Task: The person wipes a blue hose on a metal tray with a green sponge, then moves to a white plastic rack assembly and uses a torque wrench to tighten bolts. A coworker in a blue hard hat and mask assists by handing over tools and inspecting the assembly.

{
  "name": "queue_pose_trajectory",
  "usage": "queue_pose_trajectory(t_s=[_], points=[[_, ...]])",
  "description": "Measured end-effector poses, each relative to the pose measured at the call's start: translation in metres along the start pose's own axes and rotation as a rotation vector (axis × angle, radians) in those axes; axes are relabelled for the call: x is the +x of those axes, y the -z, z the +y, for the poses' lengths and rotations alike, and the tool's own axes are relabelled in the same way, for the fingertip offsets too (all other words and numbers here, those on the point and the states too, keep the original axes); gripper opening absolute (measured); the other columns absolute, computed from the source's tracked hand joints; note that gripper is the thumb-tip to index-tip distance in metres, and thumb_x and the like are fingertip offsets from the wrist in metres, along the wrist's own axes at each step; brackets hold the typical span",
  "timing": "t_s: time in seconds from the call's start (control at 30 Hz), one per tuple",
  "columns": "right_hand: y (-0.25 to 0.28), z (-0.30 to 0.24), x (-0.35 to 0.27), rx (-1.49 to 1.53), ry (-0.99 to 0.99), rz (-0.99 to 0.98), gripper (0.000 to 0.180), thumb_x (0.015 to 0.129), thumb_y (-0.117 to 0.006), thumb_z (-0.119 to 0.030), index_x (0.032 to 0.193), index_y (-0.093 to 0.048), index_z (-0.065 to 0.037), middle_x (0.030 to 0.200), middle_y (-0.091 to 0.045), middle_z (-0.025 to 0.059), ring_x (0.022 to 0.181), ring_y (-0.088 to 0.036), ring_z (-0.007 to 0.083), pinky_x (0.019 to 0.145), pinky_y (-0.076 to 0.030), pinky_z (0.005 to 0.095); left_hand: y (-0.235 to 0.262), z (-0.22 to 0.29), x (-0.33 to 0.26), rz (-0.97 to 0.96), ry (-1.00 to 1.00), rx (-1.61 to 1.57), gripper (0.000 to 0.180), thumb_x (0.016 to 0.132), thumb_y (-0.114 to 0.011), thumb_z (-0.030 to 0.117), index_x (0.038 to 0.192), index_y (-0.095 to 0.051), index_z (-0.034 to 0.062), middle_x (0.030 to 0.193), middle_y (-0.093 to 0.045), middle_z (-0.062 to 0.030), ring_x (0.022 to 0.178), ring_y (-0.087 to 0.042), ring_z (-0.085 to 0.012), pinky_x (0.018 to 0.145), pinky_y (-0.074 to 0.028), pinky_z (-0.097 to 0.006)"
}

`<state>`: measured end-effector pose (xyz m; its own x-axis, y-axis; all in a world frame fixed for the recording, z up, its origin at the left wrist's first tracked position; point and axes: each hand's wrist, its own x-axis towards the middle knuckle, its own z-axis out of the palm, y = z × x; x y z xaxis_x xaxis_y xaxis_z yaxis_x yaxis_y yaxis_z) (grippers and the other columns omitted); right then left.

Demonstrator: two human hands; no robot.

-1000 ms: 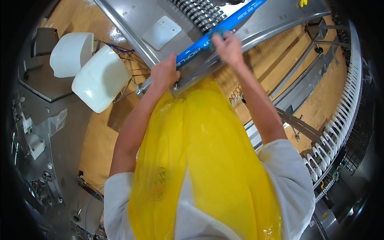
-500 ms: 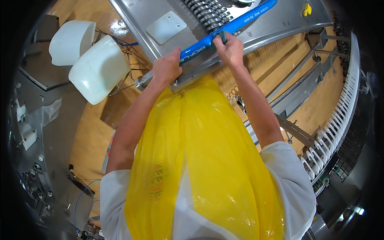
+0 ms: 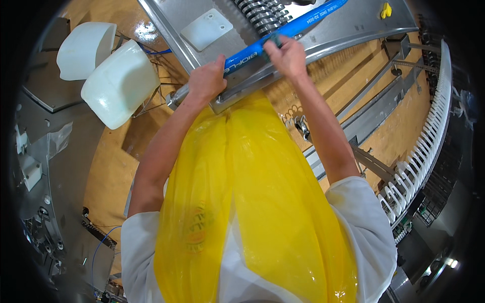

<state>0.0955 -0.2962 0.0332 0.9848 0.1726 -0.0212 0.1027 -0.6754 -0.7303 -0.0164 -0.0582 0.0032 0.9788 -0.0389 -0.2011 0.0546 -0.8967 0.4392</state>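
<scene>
A blue hose [image 3: 308, 19] runs slantwise over the corner of a steel table, with a metal end fitting [image 3: 177, 97] at its lower left. My left hand [image 3: 206, 83] is closed round the hose just beside that fitting. Farther up, my right hand [image 3: 288, 58] presses a dark green scouring pad [image 3: 274, 39] against the hose; the hand is slightly blurred. Most of the pad is hidden by the fingers and the hose.
On the steel table [image 3: 353, 41] lie a white plate [image 3: 207, 29], a stack of metal rings [image 3: 260, 17] and a small yellow piece [image 3: 386, 10]. Two white curved covers [image 3: 121, 83] stand at the left. A white toothed rail [image 3: 427, 129] curves along the right.
My right hand has slid a little down the hose toward my left hand, taking the scouring pad along. My left hand keeps its hold. The whole view has shifted slightly.
</scene>
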Motion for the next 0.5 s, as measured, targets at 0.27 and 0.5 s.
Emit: queue_pose_trajectory(t_s=[0.27, 0.5], points=[[0.027, 0.023, 0.026, -0.094, -0.074, 0.030, 0.033, 0.093, -0.074, -0.042, 0.103, -0.083, -0.011, 0.082, -0.079, 0.0181, 0.082, -0.077, 0.0372, 0.080, -0.059, 0.0476, 0.003, 0.002, 0.002, -0.005, 0.000, -0.002, 0.047, 0.085, -0.082, 0.021, 0.125, -0.059, 0.0119, 0.095, -0.078, -0.0189, 0.092, -0.076, -0.0426, 0.080, -0.059, -0.053], [0.026, 0.020, 0.021, -0.127, 0.006, 0.108, 0.034, 0.095, -0.072, -0.042, 0.106, -0.081, -0.012, 0.089, -0.079, 0.0203, 0.084, -0.076, 0.0400, 0.082, -0.058, 0.0509, 0.012, -0.006, 0.009, -0.136, -0.009, -0.059, 0.048, 0.085, -0.078, 0.021, 0.128, -0.059, 0.0124, 0.098, -0.077, -0.0206, 0.097, -0.075, -0.0444, 0.085, -0.058, -0.056]])
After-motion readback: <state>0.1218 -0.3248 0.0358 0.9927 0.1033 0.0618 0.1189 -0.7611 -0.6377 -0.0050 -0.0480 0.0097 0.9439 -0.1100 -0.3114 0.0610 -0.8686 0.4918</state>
